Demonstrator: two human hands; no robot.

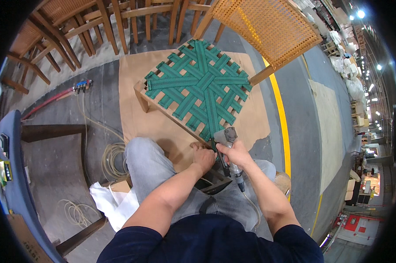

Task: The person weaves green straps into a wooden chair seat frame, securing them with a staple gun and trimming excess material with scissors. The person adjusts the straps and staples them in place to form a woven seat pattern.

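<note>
A wooden chair lies tipped in front of me, its seat frame (141, 93) laced with green webbing straps (198, 83) and its cane back (268, 26) pointing up right. My right hand (235, 152) grips a grey pneumatic staple gun (227, 136), its nose against the near corner of the seat frame. My left hand (203, 158) is closed beside it, pressing down at the frame edge where a green strap end comes over. What the left fingers pinch is hidden. My knees in grey jeans sit just below.
The chair rests on a brown board (136, 118) on the grey floor. More wooden chairs (75, 22) stand at the back left. Coiled air hose (112, 155) lies left, by a dark wooden stand (53, 131). A yellow floor line (283, 127) runs on the right.
</note>
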